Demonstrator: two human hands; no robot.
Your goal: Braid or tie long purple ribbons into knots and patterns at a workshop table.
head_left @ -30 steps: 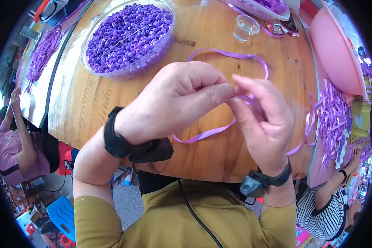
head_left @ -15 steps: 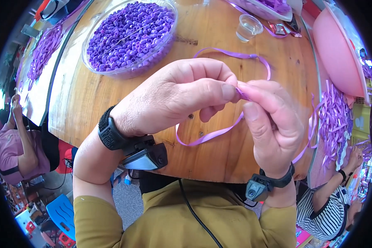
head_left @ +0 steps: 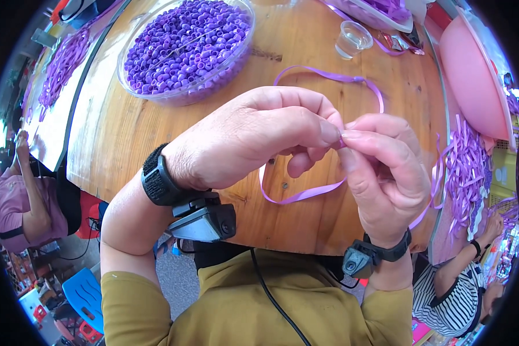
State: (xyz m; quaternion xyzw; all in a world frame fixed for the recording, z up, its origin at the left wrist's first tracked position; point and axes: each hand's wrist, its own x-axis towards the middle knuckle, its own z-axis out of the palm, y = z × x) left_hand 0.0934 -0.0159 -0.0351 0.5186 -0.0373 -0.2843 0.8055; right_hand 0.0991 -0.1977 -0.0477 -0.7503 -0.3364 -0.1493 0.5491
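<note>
Over the wooden table (head_left: 236, 225) my two hands meet fingertip to fingertip. My left hand (head_left: 271, 124) pinches a narrow purple ribbon (head_left: 305, 194) between thumb and forefinger. Against it, my right hand (head_left: 389, 167) pinches the same ribbon; only a sliver of purple shows between the fingertips. One stretch of ribbon curves below my hands, and another loops on the table beyond them, with what looks like a small knot or bead on it. To the upper left stands a round clear tub (head_left: 124, 86) filled with purple beads (head_left: 187, 46).
A clear plastic cup (head_left: 353, 40) stands at the far right, near a white tray (head_left: 380, 20) of purple ribbon. Many loose ribbons (head_left: 467, 167) hang beside a pink basin (head_left: 473, 75). Other people sit at left (head_left: 26, 202) and right (head_left: 452, 294).
Both hands have shifted slightly right and their fingertips have drawn closer together. Less ribbon shows between them. The ribbon's lower loop has moved a little to the right.
</note>
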